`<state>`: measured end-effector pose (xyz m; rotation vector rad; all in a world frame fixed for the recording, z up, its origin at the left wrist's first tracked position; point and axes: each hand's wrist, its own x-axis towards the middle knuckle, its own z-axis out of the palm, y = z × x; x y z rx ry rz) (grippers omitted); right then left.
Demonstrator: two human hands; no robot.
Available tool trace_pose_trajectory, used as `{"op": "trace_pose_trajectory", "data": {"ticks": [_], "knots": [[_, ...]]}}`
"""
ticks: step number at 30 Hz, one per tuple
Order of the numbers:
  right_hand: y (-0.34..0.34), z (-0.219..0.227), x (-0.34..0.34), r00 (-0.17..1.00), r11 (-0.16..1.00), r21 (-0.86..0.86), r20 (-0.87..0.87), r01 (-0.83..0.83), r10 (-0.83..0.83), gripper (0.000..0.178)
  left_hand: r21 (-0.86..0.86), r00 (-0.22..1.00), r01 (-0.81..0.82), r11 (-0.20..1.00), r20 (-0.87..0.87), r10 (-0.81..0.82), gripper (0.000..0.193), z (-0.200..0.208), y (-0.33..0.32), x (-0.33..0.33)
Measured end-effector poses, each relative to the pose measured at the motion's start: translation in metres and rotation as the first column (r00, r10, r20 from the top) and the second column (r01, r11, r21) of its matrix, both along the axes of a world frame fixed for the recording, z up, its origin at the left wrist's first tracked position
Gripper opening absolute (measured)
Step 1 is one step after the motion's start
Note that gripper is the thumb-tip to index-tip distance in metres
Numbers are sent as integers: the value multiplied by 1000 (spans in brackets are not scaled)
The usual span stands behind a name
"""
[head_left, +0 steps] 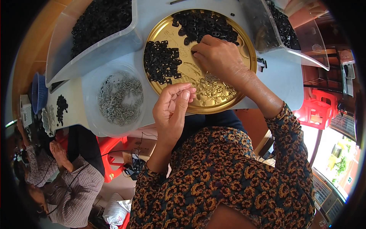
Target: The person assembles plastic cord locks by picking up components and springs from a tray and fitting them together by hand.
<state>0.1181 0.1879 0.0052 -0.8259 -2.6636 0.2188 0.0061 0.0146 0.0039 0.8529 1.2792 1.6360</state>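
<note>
A round gold tray point(249, 44) holds oval black parts point(204, 24) at its far side, small square black parts point(162, 61) at the left and shiny small metal pieces point(213, 89) near its front edge. My right hand point(221, 59) reaches over the tray, thumb and fingers pinched on a small black part mostly hidden by the fingertips. At the tray's front left rim, my left hand point(171, 107) is turned palm inward. Its fingers are curled toward the thumb, and what they hold cannot be made out.
Left of the tray stands a clear round tub point(91, 110) of metal screws point(120, 97). Clear plastic bins point(110, 47) of black parts flank the tray. Loose black parts point(61, 108) lie at the table's left end. Another person point(76, 187) sits at lower left; red stools point(318, 108) stand around.
</note>
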Motion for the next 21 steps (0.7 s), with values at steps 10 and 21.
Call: {"op": "trace_pose_trajectory", "data": {"ticks": [10, 21], "knots": [[9, 7, -8, 984, 989, -132, 156, -70, 90, 13, -23, 999, 44, 999, 3, -44, 18, 2, 3, -1], [12, 7, -9, 987, 966, -245, 113, -87, 118, 14, -58, 999, 49, 997, -12, -50, 18, 5, 6, -3]]}}
